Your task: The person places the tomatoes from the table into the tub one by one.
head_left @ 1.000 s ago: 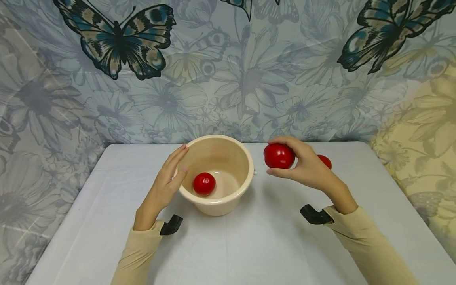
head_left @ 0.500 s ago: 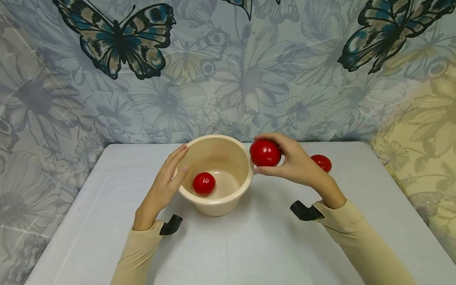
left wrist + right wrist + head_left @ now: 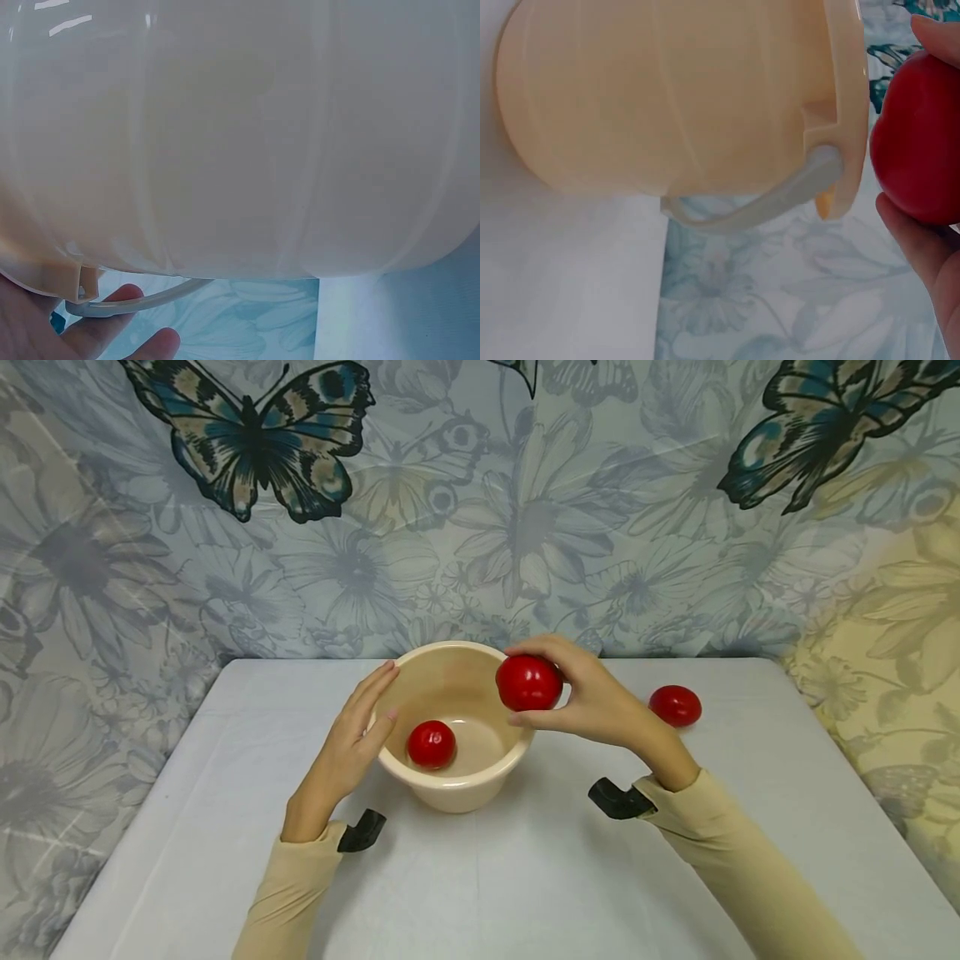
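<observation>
We find the right hand [image 3: 600, 700] grasping a glossy red tomato-like fruit [image 3: 528, 682] between thumb and fingers. Taking the beige bucket [image 3: 457, 795] as the dial, twelve away from the person, this fruit sits at two o'clock, just above the rim; whether it touches, we cannot tell. The left hand [image 3: 347, 743] lies along the rim at nine to ten o'clock, fingers extended, not clenched. We note the bucket's pale handle [image 3: 769, 206] in the right wrist view. Inside, a second red fruit [image 3: 431, 744] rests toward eight o'clock. A third red fruit [image 3: 675, 706] lies on the white-covered bench [image 3: 525, 885] at three o'clock. We judge progress partial: one inside, one held, one on the bench.
</observation>
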Action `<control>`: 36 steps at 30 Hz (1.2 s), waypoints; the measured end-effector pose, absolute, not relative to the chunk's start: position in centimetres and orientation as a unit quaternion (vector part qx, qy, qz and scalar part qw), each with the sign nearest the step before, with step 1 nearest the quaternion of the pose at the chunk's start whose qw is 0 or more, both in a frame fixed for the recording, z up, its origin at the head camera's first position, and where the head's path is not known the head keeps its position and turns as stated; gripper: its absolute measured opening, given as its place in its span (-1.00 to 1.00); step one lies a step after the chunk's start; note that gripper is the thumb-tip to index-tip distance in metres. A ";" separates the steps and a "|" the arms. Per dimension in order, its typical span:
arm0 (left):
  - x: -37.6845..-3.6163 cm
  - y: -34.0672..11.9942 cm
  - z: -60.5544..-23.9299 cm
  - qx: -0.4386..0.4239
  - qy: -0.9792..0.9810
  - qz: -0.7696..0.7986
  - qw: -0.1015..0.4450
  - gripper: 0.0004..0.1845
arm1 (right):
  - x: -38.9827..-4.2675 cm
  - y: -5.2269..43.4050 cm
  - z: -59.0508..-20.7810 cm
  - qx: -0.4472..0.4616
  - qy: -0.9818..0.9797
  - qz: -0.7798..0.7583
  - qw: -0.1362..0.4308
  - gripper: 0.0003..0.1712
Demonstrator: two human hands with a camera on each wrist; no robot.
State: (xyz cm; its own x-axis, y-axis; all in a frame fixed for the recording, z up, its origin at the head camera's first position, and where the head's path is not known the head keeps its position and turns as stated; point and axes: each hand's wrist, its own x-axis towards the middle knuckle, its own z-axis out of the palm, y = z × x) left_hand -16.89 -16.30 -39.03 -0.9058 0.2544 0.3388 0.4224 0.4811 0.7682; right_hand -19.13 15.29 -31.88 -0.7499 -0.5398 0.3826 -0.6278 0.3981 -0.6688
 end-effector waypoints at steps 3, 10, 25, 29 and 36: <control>-16.9 -16.3 -38.9 -0.200 -0.856 -0.468 0.092 -0.43 | -19.3 14.8 -32.0 0.355 -0.830 0.427 0.050 -0.22; -17.0 -16.2 -38.8 -0.203 -0.854 -0.470 0.093 -0.43 | -19.7 13.6 -32.3 0.358 -0.823 0.440 0.028 -0.24; -16.8 -16.2 -38.8 -0.199 -0.856 -0.469 0.089 -0.44 | -20.3 11.6 -33.4 0.356 -0.831 0.427 -0.026 -0.22; -16.8 -16.2 -38.9 -0.197 -0.855 -0.472 0.089 -0.44 | -20.4 11.0 -33.3 0.360 -0.833 0.418 -0.037 -0.23; -16.8 -16.1 -38.9 -0.198 -0.852 -0.477 0.085 -0.44 | -20.7 10.3 -33.4 0.402 -0.826 0.393 -0.029 -0.27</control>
